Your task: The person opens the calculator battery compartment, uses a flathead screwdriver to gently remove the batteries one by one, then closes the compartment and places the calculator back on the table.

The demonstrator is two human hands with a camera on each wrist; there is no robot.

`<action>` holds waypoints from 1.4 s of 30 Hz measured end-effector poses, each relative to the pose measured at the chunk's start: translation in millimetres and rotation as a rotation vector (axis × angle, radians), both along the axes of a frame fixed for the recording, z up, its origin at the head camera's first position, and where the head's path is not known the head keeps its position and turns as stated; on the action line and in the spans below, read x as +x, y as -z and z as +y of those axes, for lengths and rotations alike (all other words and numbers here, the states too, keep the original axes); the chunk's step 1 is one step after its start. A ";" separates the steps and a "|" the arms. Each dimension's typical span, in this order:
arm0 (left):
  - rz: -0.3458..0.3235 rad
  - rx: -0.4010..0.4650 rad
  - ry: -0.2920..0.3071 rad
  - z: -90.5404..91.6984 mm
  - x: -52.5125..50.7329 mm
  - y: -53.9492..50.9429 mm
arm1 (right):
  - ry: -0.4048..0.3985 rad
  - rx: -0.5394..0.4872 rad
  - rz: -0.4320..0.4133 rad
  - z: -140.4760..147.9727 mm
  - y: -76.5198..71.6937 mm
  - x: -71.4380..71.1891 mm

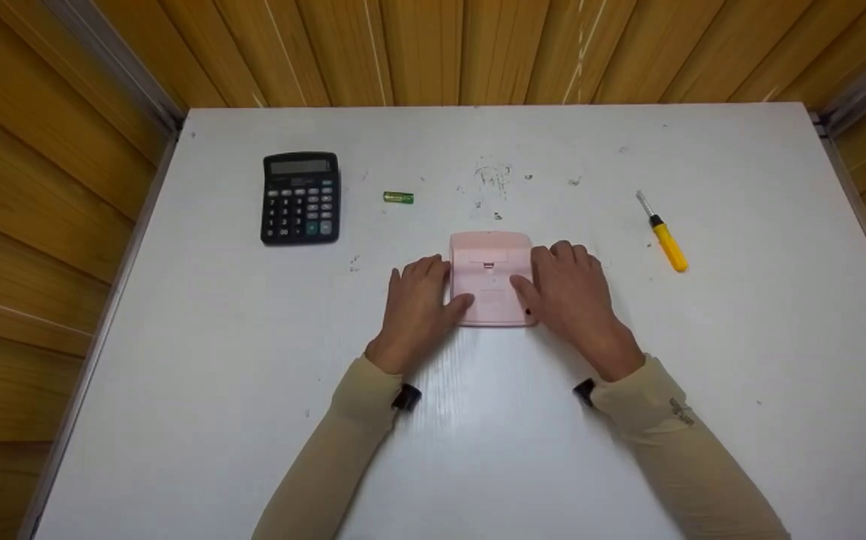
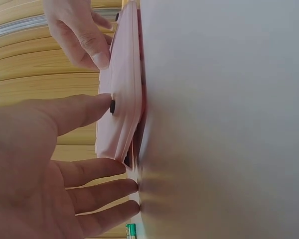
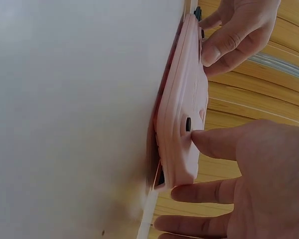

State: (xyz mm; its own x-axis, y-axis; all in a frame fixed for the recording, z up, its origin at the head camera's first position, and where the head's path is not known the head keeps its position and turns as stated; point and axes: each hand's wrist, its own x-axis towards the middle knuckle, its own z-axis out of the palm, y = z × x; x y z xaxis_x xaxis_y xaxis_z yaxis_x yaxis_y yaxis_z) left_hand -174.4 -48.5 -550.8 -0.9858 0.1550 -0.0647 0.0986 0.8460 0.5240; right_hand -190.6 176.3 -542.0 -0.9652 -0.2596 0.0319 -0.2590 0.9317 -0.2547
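A pink calculator (image 1: pixel 491 300) lies back side up on the table, a small latch showing near the middle of its back. My left hand (image 1: pixel 419 307) holds its left edge, thumb on the back and fingers along the side. At the right edge, my right hand (image 1: pixel 571 300) grips it in the same way. In the left wrist view, the left thumb rests beside a black foot on the pink case (image 2: pixel 120 84), with the index fingertip at the edge. The right wrist view shows the right thumb near another black foot on the case (image 3: pixel 177 109).
On the white table (image 1: pixel 215 337), a black calculator (image 1: pixel 301 199) lies face up at the back left. A green battery (image 1: pixel 398 197) is to its right. The yellow-handled screwdriver (image 1: pixel 669 245) lies at the right. Wooden slat panels (image 1: pixel 425 52) stand beyond the table's edges.
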 end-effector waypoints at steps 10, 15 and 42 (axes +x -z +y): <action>0.009 0.042 -0.011 -1.4 -1.3 0.5 | 0.013 -0.002 -0.036 0.5 -4.5 0.6; 0.036 0.052 -0.004 -2.8 -1.7 2.2 | 0.006 0.013 -0.040 1.0 -5.8 1.0; -0.012 -0.130 0.051 -6.0 0.3 1.8 | 0.024 0.032 -0.044 -10.3 -12.7 -3.3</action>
